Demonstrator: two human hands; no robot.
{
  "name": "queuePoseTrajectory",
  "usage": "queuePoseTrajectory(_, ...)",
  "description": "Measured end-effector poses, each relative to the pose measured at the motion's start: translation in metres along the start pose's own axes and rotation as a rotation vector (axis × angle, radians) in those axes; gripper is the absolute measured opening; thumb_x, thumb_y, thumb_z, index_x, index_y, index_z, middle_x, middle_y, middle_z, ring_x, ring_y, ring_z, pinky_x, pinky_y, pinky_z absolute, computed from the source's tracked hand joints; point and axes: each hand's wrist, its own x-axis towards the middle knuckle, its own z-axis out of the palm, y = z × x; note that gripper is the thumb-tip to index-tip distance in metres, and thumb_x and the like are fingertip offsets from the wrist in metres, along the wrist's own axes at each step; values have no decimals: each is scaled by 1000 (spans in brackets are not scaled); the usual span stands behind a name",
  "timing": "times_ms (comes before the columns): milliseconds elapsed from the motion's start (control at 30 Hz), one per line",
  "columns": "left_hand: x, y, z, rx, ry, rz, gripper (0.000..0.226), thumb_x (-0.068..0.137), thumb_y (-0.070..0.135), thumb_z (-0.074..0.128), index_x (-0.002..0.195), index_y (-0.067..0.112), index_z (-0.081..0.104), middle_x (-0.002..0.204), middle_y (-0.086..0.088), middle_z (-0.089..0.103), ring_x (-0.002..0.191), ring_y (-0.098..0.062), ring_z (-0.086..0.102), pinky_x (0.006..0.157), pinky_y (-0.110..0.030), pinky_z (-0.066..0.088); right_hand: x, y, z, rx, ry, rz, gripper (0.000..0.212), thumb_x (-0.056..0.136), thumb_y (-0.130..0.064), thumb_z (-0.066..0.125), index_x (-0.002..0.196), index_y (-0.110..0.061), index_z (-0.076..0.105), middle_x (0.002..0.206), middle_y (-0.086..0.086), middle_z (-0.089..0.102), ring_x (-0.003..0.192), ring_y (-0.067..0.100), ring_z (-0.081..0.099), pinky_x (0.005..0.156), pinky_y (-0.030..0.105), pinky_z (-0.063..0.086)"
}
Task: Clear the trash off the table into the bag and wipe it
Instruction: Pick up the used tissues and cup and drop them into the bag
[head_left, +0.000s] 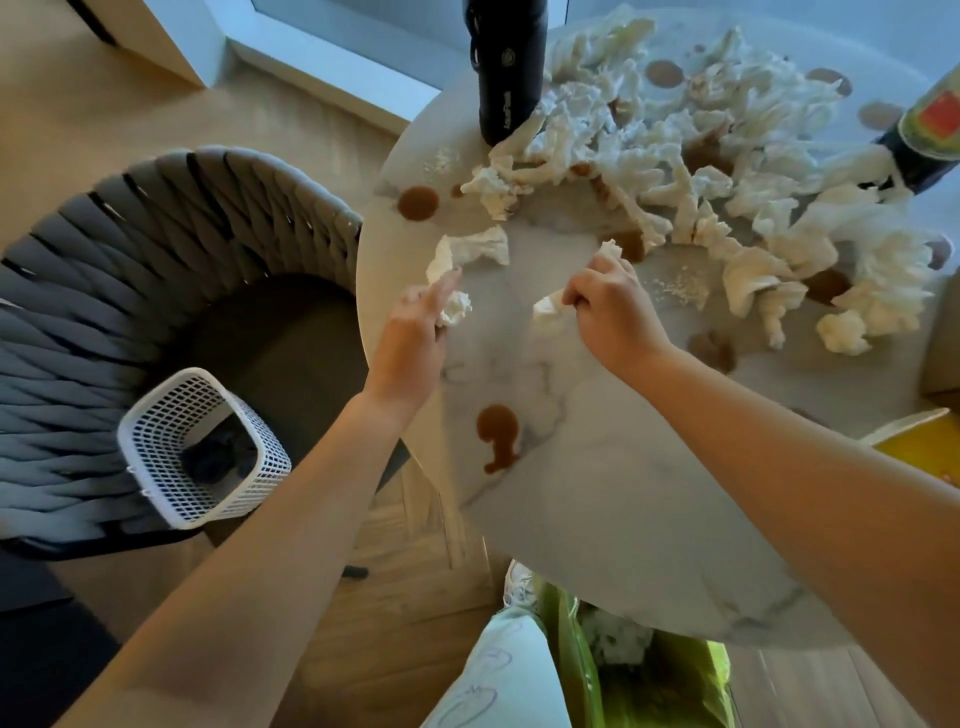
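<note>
- The left hand (415, 317) has a crumpled tissue (457, 307) tucked under its curled lower fingers while the index finger reaches out towards a loose tissue (470, 253) just beyond it. Best, I judge, to draw that one into the same bunch before lifting.
- The right hand (610, 306) is closed in a fist round a wad of tissue (553, 310), which pokes out on both sides of the knuckles. A firm squeeze should keep it whole on the way down.
- The bag (649, 686), green and open, sits on the floor below the near edge of the table, some tissue already inside. Both handfuls can drop straight in.
- Most of the trash, a heap of tissues (691, 171), lies across the far right of the table, so clearing looks barely begun and wiping is a long way off.
- The marble table (597, 493) carries brown spills (497, 434) and scattered crumbs; soaked tissues are likely to drip.
- To the left stands a woven grey chair (130, 249) with a white mesh basket (202, 447) on its seat. A black flask (506, 67) and a dark bottle (930, 135) stand at the back of the table, over a wooden floor.
</note>
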Motion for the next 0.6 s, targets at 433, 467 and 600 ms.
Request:
queuePoseTrajectory(433,-125,133,25,-86,-131,144,46,78,-14,53,117,11,56,113,-14,52,106,-27,50,88,-31,43,-180,17,-52,100,189,14,13,78,8,57,79,2,69,81,16,60,85,33,56,75,24,39)
queuePoseTrajectory(467,-140,148,30,-101,-141,148,47,77,-15,52,116,11,56,113,-14,52,106,-25,49,88,-28,41,-200,21,-56,103,203,16,13,77,8,57,79,2,69,80,15,60,85,33,57,75,25,41)
queuePoseTrajectory(600,-214,194,57,-158,-212,227,61,74,-18,54,117,24,49,110,-9,50,103,-20,49,88,-23,41,-291,37,-66,146,231,54,10,79,3,58,78,-1,67,81,10,60,84,26,55,80,19,40)
